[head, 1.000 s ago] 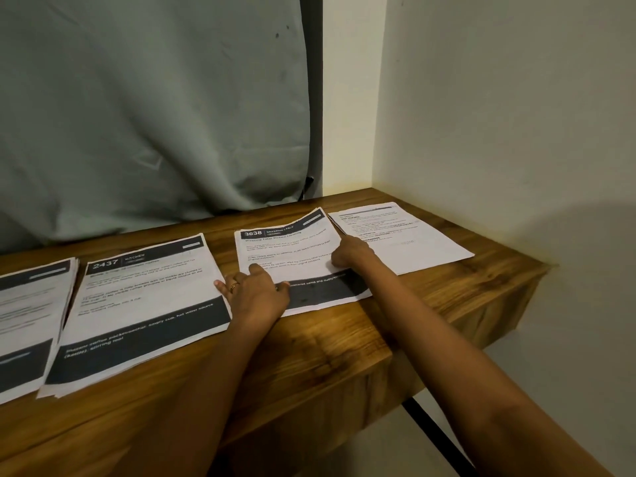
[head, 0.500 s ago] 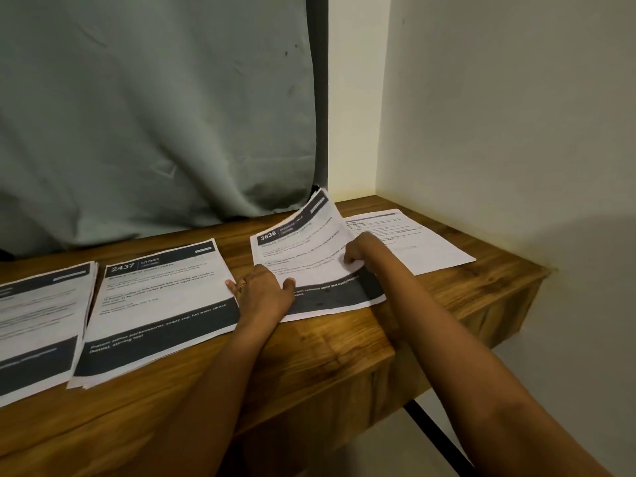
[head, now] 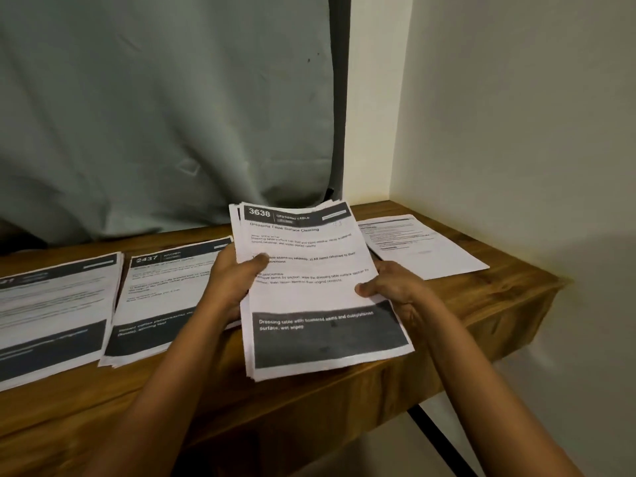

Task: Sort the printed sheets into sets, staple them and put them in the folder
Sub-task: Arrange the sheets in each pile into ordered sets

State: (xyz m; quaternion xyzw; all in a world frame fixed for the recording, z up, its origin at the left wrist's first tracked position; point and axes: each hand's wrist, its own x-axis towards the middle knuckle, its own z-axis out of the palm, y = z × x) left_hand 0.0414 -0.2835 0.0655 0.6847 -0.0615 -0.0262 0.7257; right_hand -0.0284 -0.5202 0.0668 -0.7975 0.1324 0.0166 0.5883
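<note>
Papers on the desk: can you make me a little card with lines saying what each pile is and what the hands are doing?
Held stack: white printed sheets headed 3638 Dressing Table, several pages, gripped at both sides
Left hand: thumb on top, holds the stack's left edge
Right hand: thumb on top, holds the right edge
Middle pile: white printed sheets headed 2437 Kitchen, flat on the brown wooden desk
Far-left pile: more printed sheets, heading cut off
Right sheet: white page with small print, lying flat
Stapler, folder: not in view
</note>
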